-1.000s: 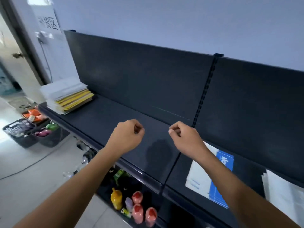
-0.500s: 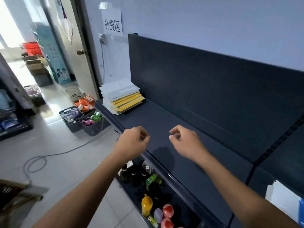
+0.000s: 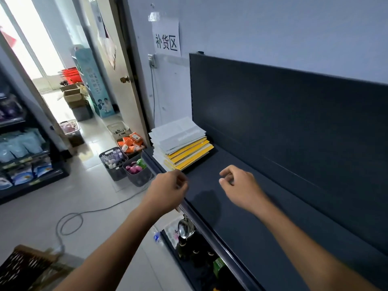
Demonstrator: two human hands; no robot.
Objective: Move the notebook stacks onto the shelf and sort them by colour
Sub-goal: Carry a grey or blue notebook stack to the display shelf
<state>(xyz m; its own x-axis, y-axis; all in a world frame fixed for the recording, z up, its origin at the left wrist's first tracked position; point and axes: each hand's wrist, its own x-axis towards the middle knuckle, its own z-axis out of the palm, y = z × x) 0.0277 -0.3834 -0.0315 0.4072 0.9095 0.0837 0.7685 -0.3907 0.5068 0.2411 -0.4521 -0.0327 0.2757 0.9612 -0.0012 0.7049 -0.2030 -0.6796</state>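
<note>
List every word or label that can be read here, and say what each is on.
"补货区": white paper sign taped to the wall.
Teal banner: print too blurred to read.
Top sheet of the notebook stack: print too blurred to read.
Orange boxes: labels too small to read.

A: Where can a hand pass?
B: Along the shelf [image 3: 241, 217], open on top to the right of the notebook stack [image 3: 180, 143] at its left end. The back panel [image 3: 283, 122] blocks behind.
A: Underneath?
B: Crowded with bottles [image 3: 195, 248], I think.
</note>
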